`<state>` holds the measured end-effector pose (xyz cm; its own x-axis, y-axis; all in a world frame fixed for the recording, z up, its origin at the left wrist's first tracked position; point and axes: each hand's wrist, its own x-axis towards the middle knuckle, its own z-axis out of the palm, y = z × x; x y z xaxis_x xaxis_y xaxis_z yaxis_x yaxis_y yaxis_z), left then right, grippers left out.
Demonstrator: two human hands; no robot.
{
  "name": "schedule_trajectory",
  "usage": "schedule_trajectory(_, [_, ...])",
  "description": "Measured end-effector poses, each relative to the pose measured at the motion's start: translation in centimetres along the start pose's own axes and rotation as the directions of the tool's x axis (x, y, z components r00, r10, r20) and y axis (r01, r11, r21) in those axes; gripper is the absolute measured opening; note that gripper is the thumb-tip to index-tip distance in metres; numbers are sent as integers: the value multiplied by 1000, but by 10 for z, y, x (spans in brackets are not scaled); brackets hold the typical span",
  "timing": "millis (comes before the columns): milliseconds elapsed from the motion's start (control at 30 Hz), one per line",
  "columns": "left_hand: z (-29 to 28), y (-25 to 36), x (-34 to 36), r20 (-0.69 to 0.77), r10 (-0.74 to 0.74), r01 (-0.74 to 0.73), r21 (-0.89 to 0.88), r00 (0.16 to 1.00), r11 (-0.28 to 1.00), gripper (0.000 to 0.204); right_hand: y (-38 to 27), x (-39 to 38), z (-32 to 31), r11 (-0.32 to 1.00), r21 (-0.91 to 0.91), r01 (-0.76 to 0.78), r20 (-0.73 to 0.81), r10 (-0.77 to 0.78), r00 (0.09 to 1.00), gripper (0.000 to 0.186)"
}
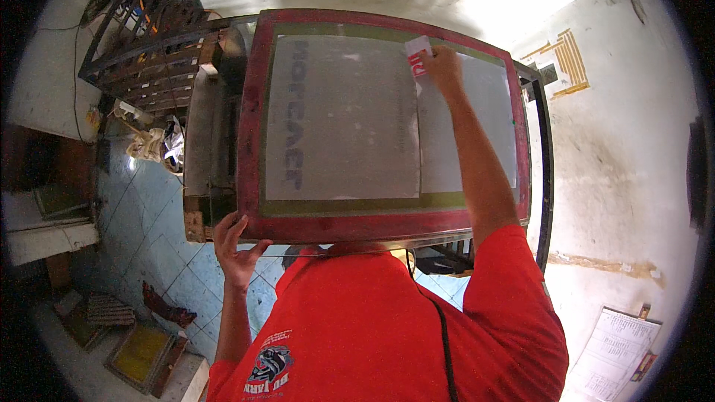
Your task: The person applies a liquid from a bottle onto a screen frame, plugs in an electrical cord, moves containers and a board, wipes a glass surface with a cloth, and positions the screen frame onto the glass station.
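Note:
A large screen with a red wooden frame (249, 115) lies in front of me, greenish at its margins, with pale sheets (335, 112) over its middle and faint printing on them. My left hand (237, 249) grips the frame's lower-left corner, fingers spread along the edge. My right hand (447, 71) reaches over the upper right of the screen, closed on a small white card (415, 45) with red print, near the join between the sheets.
A dark metal rack (100, 59) with slats and cables stands at left, near a bundle of cloth (153, 145) above blue floor tiles (145, 238). Smaller frames (138, 353) lie at lower left. A clipboard (611, 350) is at lower right by the white wall (611, 179).

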<state>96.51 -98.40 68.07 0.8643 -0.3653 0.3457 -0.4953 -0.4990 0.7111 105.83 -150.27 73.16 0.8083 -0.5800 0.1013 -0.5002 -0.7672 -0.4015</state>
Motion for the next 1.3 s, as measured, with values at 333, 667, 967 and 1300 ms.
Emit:
schedule_trajectory(333, [0,-2,0,1,-16,16,-5,1000,1000,61,-88,-28,27,961,268,74,43,-88,995,28])
schedule_trajectory(667, [-1,-4,0,-2,10,-10,1,1000,1000,62,-59,-13,39,985,78,151,-31,-149,988,29])
schedule_trajectory(967, [-1,-8,-4,-17,-31,31,15,999,999,64,-132,-18,35,891,359,276,176,-355,918,29])
schedule_trajectory(1300, [-1,-8,-1,-5,-13,14,39,1000,999,64,-131,-40,67,681,81,727,-39,-727,685,14])
